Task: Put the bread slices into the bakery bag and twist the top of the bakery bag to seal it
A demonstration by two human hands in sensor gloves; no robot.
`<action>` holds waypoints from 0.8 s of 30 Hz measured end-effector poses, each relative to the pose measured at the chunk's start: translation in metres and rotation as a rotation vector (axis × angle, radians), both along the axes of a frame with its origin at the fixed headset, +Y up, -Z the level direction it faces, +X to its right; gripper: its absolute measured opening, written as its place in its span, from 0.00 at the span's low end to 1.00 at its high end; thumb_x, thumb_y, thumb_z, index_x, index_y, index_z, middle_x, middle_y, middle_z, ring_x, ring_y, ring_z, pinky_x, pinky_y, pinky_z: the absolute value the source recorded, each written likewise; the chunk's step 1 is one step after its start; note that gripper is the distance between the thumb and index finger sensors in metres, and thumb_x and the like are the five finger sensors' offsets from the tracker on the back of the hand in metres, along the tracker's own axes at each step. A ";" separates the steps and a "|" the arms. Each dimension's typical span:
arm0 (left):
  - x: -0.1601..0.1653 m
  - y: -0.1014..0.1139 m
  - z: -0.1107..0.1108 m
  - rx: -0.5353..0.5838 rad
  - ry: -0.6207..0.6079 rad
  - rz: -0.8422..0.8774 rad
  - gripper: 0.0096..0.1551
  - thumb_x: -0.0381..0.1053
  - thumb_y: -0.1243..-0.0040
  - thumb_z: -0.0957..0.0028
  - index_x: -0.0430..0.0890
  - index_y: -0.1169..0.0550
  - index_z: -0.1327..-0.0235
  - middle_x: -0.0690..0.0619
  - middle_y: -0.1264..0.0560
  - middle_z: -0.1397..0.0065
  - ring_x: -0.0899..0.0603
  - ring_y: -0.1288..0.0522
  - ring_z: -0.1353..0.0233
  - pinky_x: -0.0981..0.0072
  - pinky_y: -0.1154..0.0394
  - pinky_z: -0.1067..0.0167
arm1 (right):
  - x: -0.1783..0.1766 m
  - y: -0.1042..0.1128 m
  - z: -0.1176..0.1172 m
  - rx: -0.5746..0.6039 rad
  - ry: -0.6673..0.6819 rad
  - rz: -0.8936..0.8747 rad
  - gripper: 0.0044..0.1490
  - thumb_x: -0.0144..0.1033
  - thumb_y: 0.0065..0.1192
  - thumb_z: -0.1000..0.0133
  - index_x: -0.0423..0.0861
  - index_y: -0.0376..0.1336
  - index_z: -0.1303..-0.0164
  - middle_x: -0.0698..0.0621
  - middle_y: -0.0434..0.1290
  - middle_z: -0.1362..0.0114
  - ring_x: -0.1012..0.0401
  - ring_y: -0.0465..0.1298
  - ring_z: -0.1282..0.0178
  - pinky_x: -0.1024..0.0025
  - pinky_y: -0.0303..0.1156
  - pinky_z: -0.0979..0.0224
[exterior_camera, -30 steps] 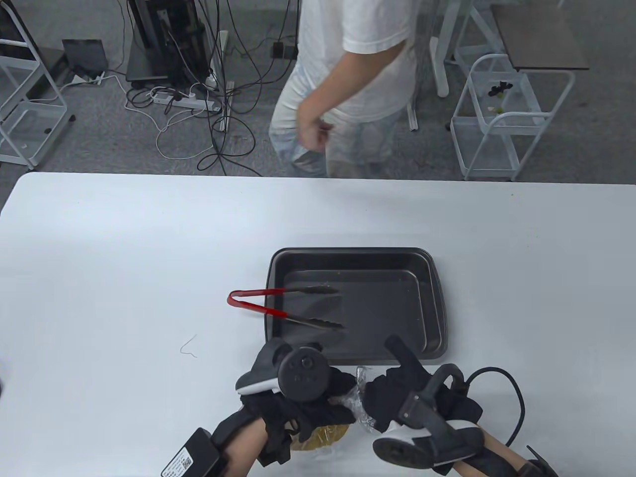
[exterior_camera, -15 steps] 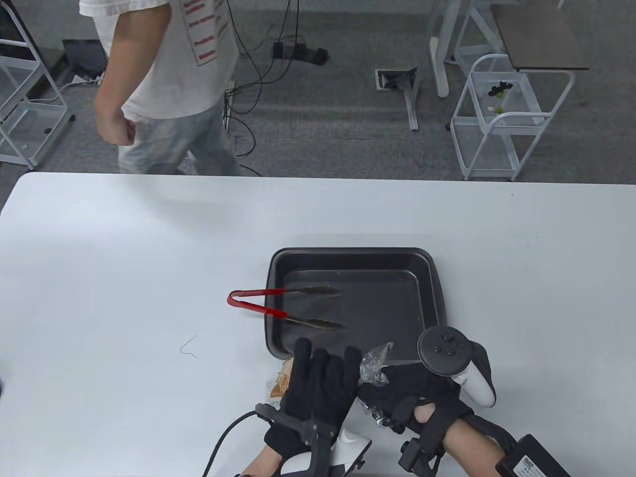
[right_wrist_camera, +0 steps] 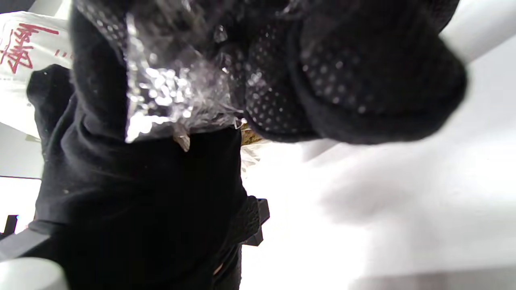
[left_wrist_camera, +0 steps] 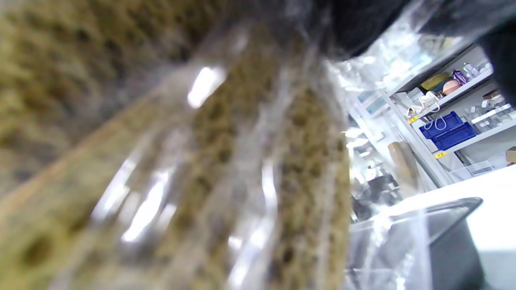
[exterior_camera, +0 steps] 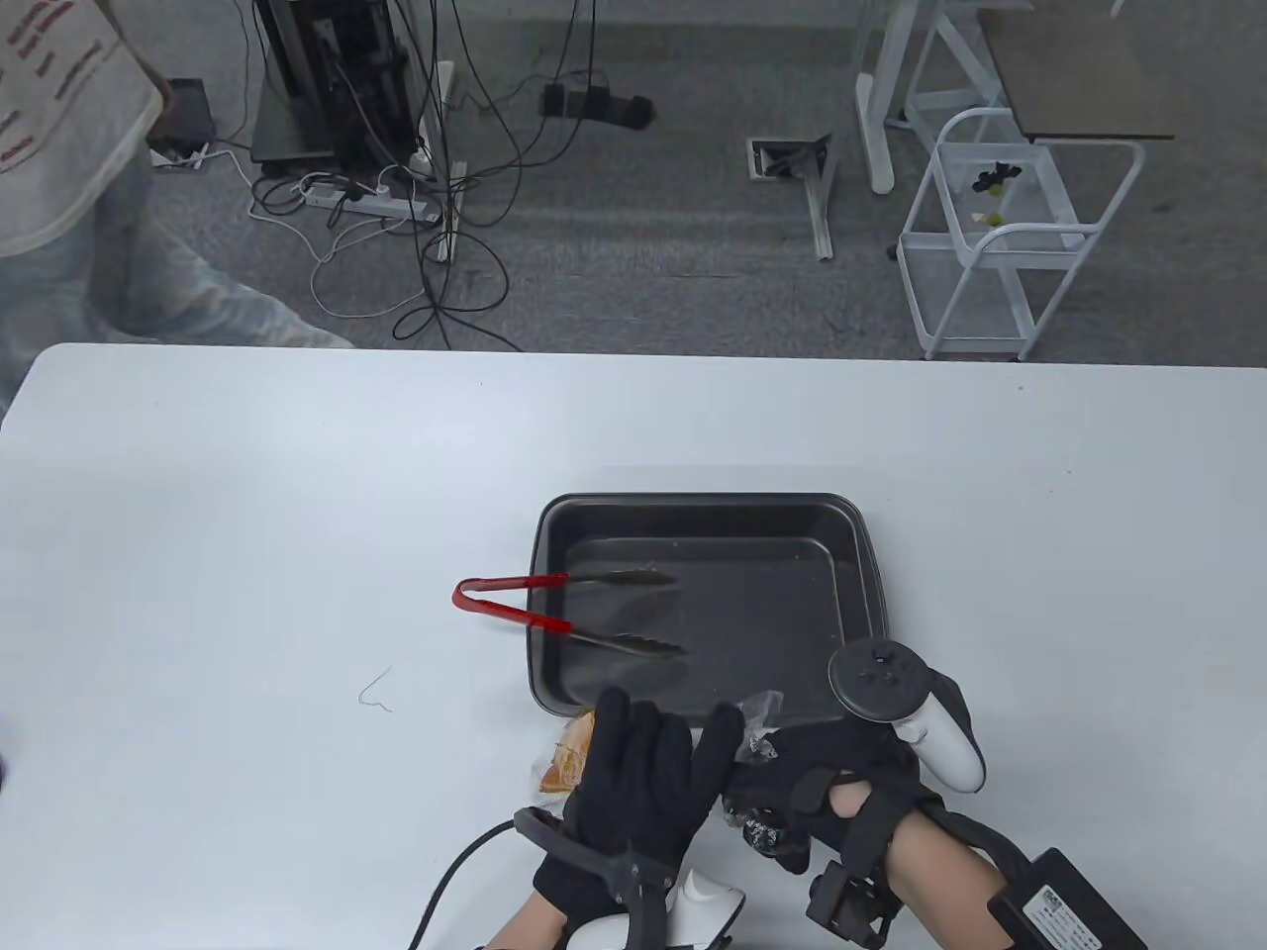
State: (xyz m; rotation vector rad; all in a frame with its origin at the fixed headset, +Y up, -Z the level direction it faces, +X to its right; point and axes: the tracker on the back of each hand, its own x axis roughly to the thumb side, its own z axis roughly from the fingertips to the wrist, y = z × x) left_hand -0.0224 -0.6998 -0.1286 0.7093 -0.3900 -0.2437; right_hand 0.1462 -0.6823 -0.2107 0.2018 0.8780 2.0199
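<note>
A clear bakery bag with bread slices (exterior_camera: 562,764) lies on the white table, just in front of the dark tray (exterior_camera: 708,515). My left hand (exterior_camera: 643,772) lies flat on the bag with its fingers straight, hiding most of it. My right hand (exterior_camera: 792,787) grips the bag's crumpled top (exterior_camera: 757,714) just right of the left hand. The left wrist view is filled by bread (left_wrist_camera: 201,181) behind shiny plastic. In the right wrist view, the bunched plastic (right_wrist_camera: 169,92) is pinched between my right fingers (right_wrist_camera: 342,80).
Red-handled tongs (exterior_camera: 554,614) rest across the tray's left rim, tips inside the tray. A thin bent wire (exterior_camera: 376,690) lies on the table to the left. A person (exterior_camera: 69,148) stands beyond the table's far left corner. A white cart (exterior_camera: 1000,237) stands far right.
Both hands have turned over since a second ago, and the bag's top now sticks up between them. The person behind the table has walked from the middle to the far left.
</note>
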 end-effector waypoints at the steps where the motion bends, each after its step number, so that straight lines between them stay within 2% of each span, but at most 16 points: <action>1: -0.001 0.000 -0.001 -0.040 0.003 0.014 0.37 0.64 0.38 0.47 0.57 0.36 0.27 0.59 0.17 0.44 0.46 0.17 0.37 0.35 0.47 0.17 | -0.001 0.001 0.000 0.018 0.020 0.020 0.31 0.45 0.69 0.48 0.29 0.77 0.55 0.35 0.86 0.59 0.47 0.85 0.72 0.31 0.60 0.32; 3: -0.006 0.000 -0.004 -0.093 0.000 0.075 0.35 0.63 0.39 0.46 0.58 0.36 0.27 0.58 0.17 0.44 0.46 0.17 0.37 0.35 0.47 0.16 | -0.002 0.006 0.001 0.088 0.032 0.040 0.35 0.46 0.69 0.47 0.29 0.73 0.47 0.32 0.83 0.51 0.44 0.85 0.64 0.29 0.61 0.33; 6: -0.024 0.006 -0.015 -0.214 -0.004 0.224 0.32 0.63 0.39 0.45 0.59 0.33 0.29 0.58 0.17 0.45 0.46 0.17 0.38 0.35 0.46 0.17 | -0.005 0.017 0.006 0.269 0.038 0.025 0.45 0.52 0.67 0.46 0.28 0.65 0.34 0.28 0.76 0.38 0.38 0.82 0.50 0.27 0.60 0.34; 8: -0.040 0.006 -0.025 -0.345 -0.026 0.360 0.31 0.62 0.39 0.45 0.59 0.32 0.29 0.58 0.17 0.45 0.46 0.17 0.38 0.35 0.46 0.17 | -0.004 0.027 0.010 0.346 0.056 0.004 0.55 0.58 0.67 0.46 0.29 0.54 0.25 0.25 0.66 0.29 0.34 0.77 0.42 0.25 0.58 0.34; 9: -0.049 0.006 -0.031 -0.422 -0.043 0.431 0.31 0.62 0.39 0.45 0.59 0.32 0.29 0.58 0.17 0.45 0.46 0.17 0.38 0.34 0.45 0.17 | -0.004 0.034 0.012 0.394 0.075 -0.017 0.59 0.60 0.66 0.46 0.32 0.47 0.21 0.25 0.60 0.25 0.32 0.74 0.38 0.25 0.57 0.33; 11: -0.065 0.004 -0.044 -0.584 -0.074 0.547 0.31 0.62 0.39 0.44 0.58 0.32 0.29 0.57 0.17 0.45 0.46 0.17 0.38 0.34 0.45 0.17 | -0.003 0.045 0.014 0.491 0.112 -0.070 0.63 0.61 0.65 0.45 0.37 0.37 0.18 0.25 0.50 0.19 0.27 0.66 0.29 0.23 0.53 0.32; 13: -0.078 0.000 -0.059 -0.730 -0.147 0.651 0.31 0.62 0.39 0.44 0.58 0.32 0.28 0.57 0.17 0.45 0.45 0.17 0.38 0.33 0.45 0.18 | -0.001 0.055 0.017 0.578 0.134 -0.071 0.65 0.62 0.66 0.46 0.44 0.32 0.18 0.26 0.43 0.17 0.25 0.59 0.24 0.22 0.51 0.30; 15: -0.090 -0.006 -0.077 -0.940 -0.214 0.795 0.31 0.62 0.40 0.43 0.58 0.32 0.28 0.58 0.17 0.45 0.45 0.17 0.38 0.33 0.45 0.18 | -0.002 0.065 0.018 0.681 0.224 -0.038 0.69 0.62 0.68 0.47 0.49 0.27 0.20 0.28 0.36 0.16 0.24 0.51 0.20 0.20 0.47 0.29; 16: -0.093 -0.008 -0.084 -1.026 -0.272 0.854 0.30 0.62 0.39 0.43 0.58 0.32 0.28 0.58 0.17 0.45 0.45 0.17 0.38 0.32 0.45 0.18 | -0.003 0.068 0.018 0.722 0.270 -0.007 0.71 0.63 0.69 0.48 0.52 0.24 0.21 0.29 0.33 0.15 0.24 0.48 0.19 0.20 0.46 0.28; 18: -0.097 -0.016 -0.103 -1.270 -0.461 0.988 0.31 0.62 0.40 0.42 0.57 0.32 0.27 0.56 0.17 0.45 0.45 0.17 0.38 0.31 0.46 0.19 | -0.007 0.075 0.021 0.851 0.389 0.089 0.75 0.63 0.72 0.50 0.55 0.20 0.25 0.31 0.28 0.16 0.25 0.43 0.17 0.20 0.44 0.27; 19: -0.097 -0.019 -0.112 -1.407 -0.563 1.054 0.31 0.62 0.40 0.41 0.57 0.32 0.27 0.56 0.17 0.44 0.44 0.18 0.38 0.31 0.46 0.19 | -0.010 0.077 0.023 0.947 0.429 0.157 0.77 0.62 0.74 0.52 0.55 0.19 0.26 0.32 0.27 0.16 0.25 0.43 0.17 0.20 0.44 0.26; 20: -0.095 -0.021 -0.119 -1.527 -0.693 1.074 0.31 0.62 0.39 0.41 0.57 0.32 0.27 0.56 0.18 0.44 0.44 0.18 0.37 0.31 0.46 0.19 | -0.014 0.081 0.026 1.103 0.460 0.242 0.80 0.62 0.76 0.55 0.56 0.18 0.27 0.32 0.27 0.16 0.25 0.43 0.17 0.20 0.45 0.26; 21: -0.094 -0.021 -0.122 -1.583 -0.762 1.070 0.31 0.62 0.40 0.41 0.57 0.33 0.26 0.56 0.18 0.44 0.44 0.18 0.37 0.32 0.46 0.19 | -0.016 0.082 0.028 1.169 0.465 0.272 0.81 0.62 0.77 0.57 0.56 0.18 0.27 0.33 0.28 0.16 0.26 0.45 0.17 0.20 0.46 0.26; 22: -0.090 -0.020 -0.125 -1.687 -0.860 1.044 0.31 0.62 0.40 0.40 0.56 0.33 0.26 0.55 0.18 0.43 0.44 0.18 0.37 0.32 0.47 0.19 | -0.019 0.084 0.031 1.299 0.467 0.325 0.82 0.61 0.79 0.59 0.55 0.19 0.28 0.33 0.29 0.16 0.26 0.47 0.17 0.21 0.48 0.26; 23: -0.086 -0.018 -0.125 -1.761 -0.914 0.995 0.31 0.62 0.40 0.40 0.57 0.33 0.25 0.55 0.18 0.43 0.44 0.19 0.37 0.32 0.46 0.18 | -0.022 0.086 0.034 1.399 0.483 0.378 0.84 0.61 0.80 0.61 0.55 0.19 0.28 0.33 0.29 0.16 0.26 0.48 0.17 0.21 0.49 0.26; 24: -0.084 -0.016 -0.124 -1.786 -0.929 0.971 0.31 0.62 0.40 0.40 0.57 0.32 0.26 0.56 0.17 0.44 0.44 0.18 0.37 0.33 0.45 0.18 | -0.024 0.086 0.036 1.460 0.498 0.406 0.85 0.61 0.81 0.63 0.56 0.19 0.28 0.34 0.29 0.16 0.27 0.49 0.16 0.22 0.49 0.25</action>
